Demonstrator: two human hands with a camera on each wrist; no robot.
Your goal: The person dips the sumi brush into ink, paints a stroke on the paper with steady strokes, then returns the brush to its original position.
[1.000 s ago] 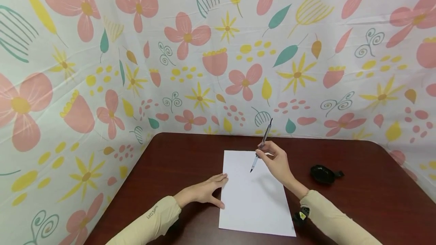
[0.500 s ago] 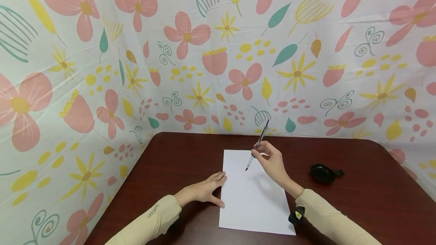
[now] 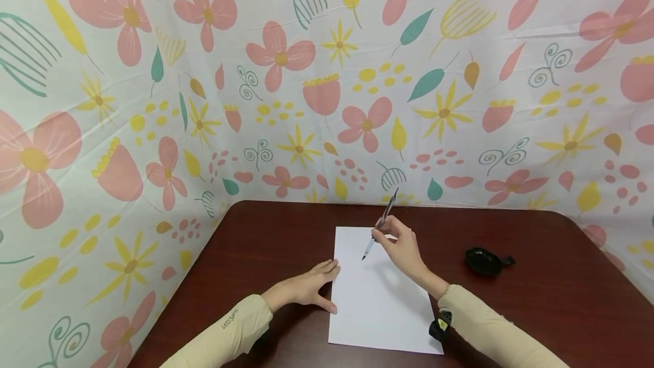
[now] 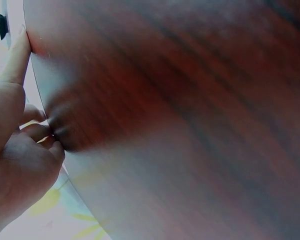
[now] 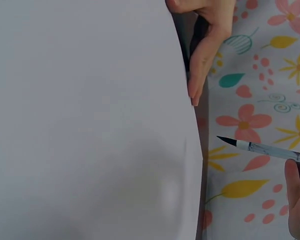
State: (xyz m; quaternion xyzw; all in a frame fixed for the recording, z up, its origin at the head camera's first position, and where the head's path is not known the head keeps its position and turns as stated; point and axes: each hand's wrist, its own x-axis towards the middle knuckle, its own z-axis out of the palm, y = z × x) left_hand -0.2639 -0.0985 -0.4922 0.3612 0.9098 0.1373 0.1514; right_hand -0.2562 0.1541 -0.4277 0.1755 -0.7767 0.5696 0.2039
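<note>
one right hand pinches one brush above one sheet of paper. one left hand, spread, touches its left edge. the brush has shifted leftward.

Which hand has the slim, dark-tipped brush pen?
The right hand pinches that slim brush pen; the left hand holds none, resting at the edge of the white rectangular paper.
</note>
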